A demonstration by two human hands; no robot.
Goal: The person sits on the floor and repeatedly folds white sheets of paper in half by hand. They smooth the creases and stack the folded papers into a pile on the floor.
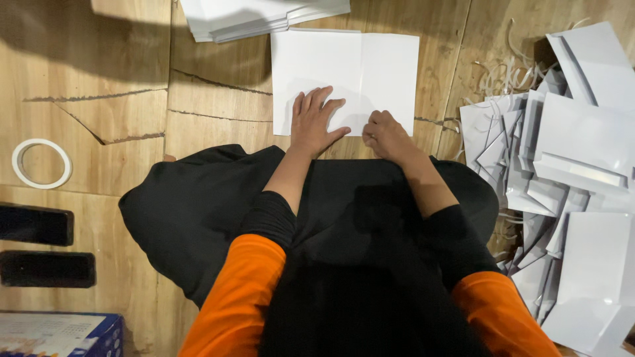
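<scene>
**Both hands on a folded white sheet, wooden floor**

Folded white paper sheet (370,73) flat on the wooden floor (106,125), directly ahead of the black-clad lap (344,218); vertical crease visible down its middle. All places below taken from this sheet.

Left hand (314,122) pressed palm-down on the sheet's near edge, left of the crease; fingers straight and slightly fanned, thumb out to the side, gripping nothing. Right hand (385,135) at the sheet's near edge, just right of the crease; fingers curled under toward the paper, knuckles up. Whether pinching the edge or only pressing on it: cannot tell. Hands close together, not touching. Orange sleeves over black cuffs on both forearms.

Beyond the sheet's far-left corner: neat stack of white sheets (264,16), its near edge just overlapping or meeting the sheet's top edge. Right of the sheet, apart from it: loose heap of folded white paper pieces (562,178), with thin paper strips (503,73) lying between heap and sheet. Well to the left: white tape roll (41,162) lying flat. Further left and nearer than the sheet: two dark rectangular objects (40,244), one below the other, and a blue box (66,334) at the frame corner.
</scene>
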